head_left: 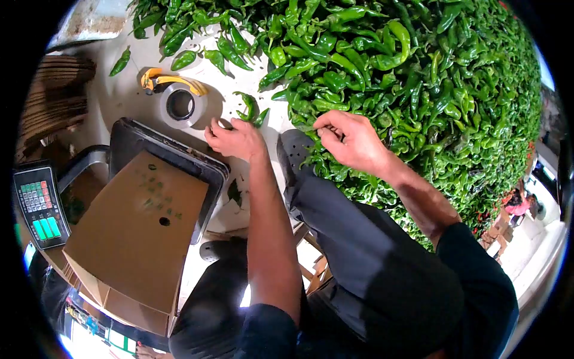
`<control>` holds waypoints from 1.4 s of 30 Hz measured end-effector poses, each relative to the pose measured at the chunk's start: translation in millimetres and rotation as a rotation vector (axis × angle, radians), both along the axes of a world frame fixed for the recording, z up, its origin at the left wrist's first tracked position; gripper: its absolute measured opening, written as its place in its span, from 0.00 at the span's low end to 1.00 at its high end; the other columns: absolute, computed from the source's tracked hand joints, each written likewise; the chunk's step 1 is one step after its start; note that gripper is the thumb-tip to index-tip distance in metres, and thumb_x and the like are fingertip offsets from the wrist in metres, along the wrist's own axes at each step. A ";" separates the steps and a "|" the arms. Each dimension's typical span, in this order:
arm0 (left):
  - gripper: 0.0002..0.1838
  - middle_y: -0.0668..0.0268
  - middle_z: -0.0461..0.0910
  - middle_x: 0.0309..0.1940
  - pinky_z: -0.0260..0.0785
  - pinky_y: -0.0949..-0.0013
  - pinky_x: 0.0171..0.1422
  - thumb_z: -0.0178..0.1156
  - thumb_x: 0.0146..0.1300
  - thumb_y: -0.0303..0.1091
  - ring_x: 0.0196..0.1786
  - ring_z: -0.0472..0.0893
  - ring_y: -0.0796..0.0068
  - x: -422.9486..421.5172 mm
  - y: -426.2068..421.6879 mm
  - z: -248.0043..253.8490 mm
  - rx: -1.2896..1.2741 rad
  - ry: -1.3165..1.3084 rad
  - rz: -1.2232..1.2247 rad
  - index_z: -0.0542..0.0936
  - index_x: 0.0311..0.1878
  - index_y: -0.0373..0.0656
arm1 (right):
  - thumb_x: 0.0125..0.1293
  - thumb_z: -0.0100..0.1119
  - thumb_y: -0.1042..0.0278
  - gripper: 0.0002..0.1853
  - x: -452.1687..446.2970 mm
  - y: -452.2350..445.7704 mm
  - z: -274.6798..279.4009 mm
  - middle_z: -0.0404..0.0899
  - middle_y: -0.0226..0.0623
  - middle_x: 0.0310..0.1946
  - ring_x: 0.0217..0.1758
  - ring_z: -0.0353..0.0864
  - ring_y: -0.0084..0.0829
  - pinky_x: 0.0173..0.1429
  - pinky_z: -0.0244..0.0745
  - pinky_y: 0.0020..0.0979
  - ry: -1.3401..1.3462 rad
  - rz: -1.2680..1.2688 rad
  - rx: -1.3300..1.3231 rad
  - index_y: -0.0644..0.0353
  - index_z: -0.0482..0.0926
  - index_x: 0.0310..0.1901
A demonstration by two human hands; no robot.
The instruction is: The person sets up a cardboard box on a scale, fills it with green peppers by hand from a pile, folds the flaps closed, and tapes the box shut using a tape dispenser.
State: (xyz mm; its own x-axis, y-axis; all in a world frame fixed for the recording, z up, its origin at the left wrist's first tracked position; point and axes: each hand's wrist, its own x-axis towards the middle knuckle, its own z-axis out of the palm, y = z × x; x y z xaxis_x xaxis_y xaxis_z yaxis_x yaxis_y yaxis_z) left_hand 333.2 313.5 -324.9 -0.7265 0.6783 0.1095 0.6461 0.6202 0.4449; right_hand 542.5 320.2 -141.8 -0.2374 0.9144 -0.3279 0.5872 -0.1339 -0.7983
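Note:
My left hand (236, 139) is over the white floor, fingers curled and apart, with nothing seen in it. It is just below a few loose green peppers (250, 109) and to the right of the tape dispenser (180, 105) with its yellow handle. At the near edge of the large heap of green peppers (382, 66) is my right hand (350, 140), thumb and fingertips pinched together. Whatever its fingertips may hold is too small to make out.
An open cardboard box (134, 227) sits on a black scale platform (214, 169) at the left. The scale's keypad display (40, 203) stands beside it. Stacked flat cardboard (54, 99) lies at far left. My shoe (294, 149) touches the heap's edge. Another person (518, 204) is far right.

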 end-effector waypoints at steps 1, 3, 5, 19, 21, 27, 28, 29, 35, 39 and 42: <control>0.26 0.46 0.71 0.62 0.64 0.46 0.68 0.59 0.59 0.35 0.65 0.70 0.44 -5.5 -6.4 1.0 0.048 -0.047 -0.072 0.78 0.61 0.36 | 0.68 0.62 0.73 0.07 1.5 -2.4 3.1 0.83 0.38 0.31 0.29 0.80 0.26 0.35 0.77 0.29 0.014 -0.017 0.013 0.63 0.82 0.45; 0.22 0.47 0.74 0.57 0.65 0.48 0.65 0.61 0.58 0.32 0.62 0.71 0.46 -18.9 -13.1 8.1 0.100 -0.104 -0.208 0.80 0.56 0.35 | 0.67 0.61 0.72 0.07 6.0 -5.2 9.6 0.84 0.42 0.32 0.30 0.84 0.36 0.37 0.79 0.34 0.029 -0.053 -0.014 0.62 0.82 0.44; 0.22 0.48 0.75 0.57 0.64 0.49 0.65 0.64 0.57 0.31 0.61 0.72 0.47 -17.3 -12.0 31.8 0.093 -0.318 -0.362 0.81 0.56 0.36 | 0.66 0.61 0.72 0.06 8.7 -12.2 10.0 0.85 0.43 0.33 0.32 0.86 0.40 0.39 0.81 0.36 0.021 -0.065 -0.032 0.62 0.81 0.43; 0.15 0.54 0.77 0.49 0.65 0.50 0.59 0.70 0.50 0.33 0.54 0.75 0.50 -29.8 -1.1 54.9 -0.099 0.011 -0.863 0.79 0.40 0.39 | 0.67 0.61 0.74 0.06 7.2 -41.8 5.0 0.84 0.40 0.29 0.31 0.84 0.26 0.37 0.79 0.29 0.032 -0.247 -0.045 0.65 0.81 0.44; 0.15 0.53 0.77 0.48 0.65 0.50 0.59 0.70 0.49 0.33 0.52 0.75 0.49 -25.8 -4.8 58.2 -0.031 0.005 -0.850 0.79 0.38 0.39 | 0.67 0.61 0.74 0.07 9.7 -43.2 2.5 0.84 0.38 0.29 0.31 0.82 0.23 0.37 0.78 0.27 0.103 -0.338 -0.083 0.65 0.81 0.44; 0.12 0.51 0.82 0.51 0.69 0.53 0.61 0.68 0.49 0.27 0.53 0.77 0.47 11.0 -16.4 107.5 0.113 -0.679 -0.861 0.77 0.36 0.37 | 0.68 0.59 0.75 0.10 23.0 -36.1 -0.4 0.83 0.35 0.32 0.30 0.81 0.21 0.35 0.76 0.24 0.383 -0.619 -0.343 0.69 0.78 0.48; 0.12 0.51 0.83 0.52 0.69 0.52 0.62 0.68 0.50 0.28 0.54 0.77 0.48 18.9 -20.1 104.9 0.124 -0.686 -0.878 0.78 0.37 0.37 | 0.68 0.59 0.75 0.10 23.0 -36.5 -2.1 0.83 0.35 0.32 0.30 0.81 0.22 0.35 0.76 0.24 0.384 -0.659 -0.381 0.69 0.78 0.48; 0.14 0.52 0.83 0.53 0.69 0.51 0.65 0.69 0.50 0.29 0.56 0.78 0.47 23.0 -19.9 100.8 0.004 -0.680 -0.935 0.81 0.40 0.37 | 0.68 0.59 0.75 0.10 23.3 -36.4 -4.7 0.83 0.36 0.32 0.31 0.82 0.23 0.35 0.77 0.25 0.359 -0.681 -0.379 0.69 0.78 0.48; 0.20 0.53 0.83 0.53 0.67 0.50 0.68 0.70 0.53 0.33 0.59 0.77 0.47 28.4 -24.1 72.3 -0.102 -0.558 -1.163 0.82 0.50 0.39 | 0.69 0.60 0.74 0.10 37.3 -60.9 8.6 0.84 0.37 0.33 0.30 0.81 0.23 0.35 0.77 0.26 0.369 -0.703 -0.336 0.70 0.78 0.48; 0.21 0.51 0.81 0.53 0.66 0.49 0.66 0.72 0.56 0.37 0.60 0.75 0.46 31.0 -21.3 74.4 -0.166 -0.484 -1.240 0.81 0.50 0.39 | 0.72 0.61 0.67 0.10 59.0 -108.0 42.7 0.83 0.36 0.29 0.31 0.81 0.22 0.35 0.77 0.26 0.194 -0.598 -0.415 0.68 0.77 0.43; 0.19 0.50 0.81 0.52 0.67 0.48 0.65 0.71 0.57 0.36 0.59 0.76 0.46 28.3 -25.3 69.7 -0.080 -0.448 -1.267 0.79 0.49 0.39 | 0.73 0.62 0.64 0.11 77.0 -153.5 63.9 0.81 0.31 0.29 0.31 0.78 0.20 0.35 0.75 0.25 0.173 -0.591 -0.485 0.66 0.79 0.42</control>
State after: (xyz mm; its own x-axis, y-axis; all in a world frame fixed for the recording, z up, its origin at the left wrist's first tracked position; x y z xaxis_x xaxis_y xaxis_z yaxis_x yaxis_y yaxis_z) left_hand 361.6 288.2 -255.2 0.4382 0.8979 -0.0419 0.5993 -0.2571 0.7582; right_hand 619.5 166.7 -77.9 0.1600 0.6693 -0.7255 0.1828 -0.7424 -0.6445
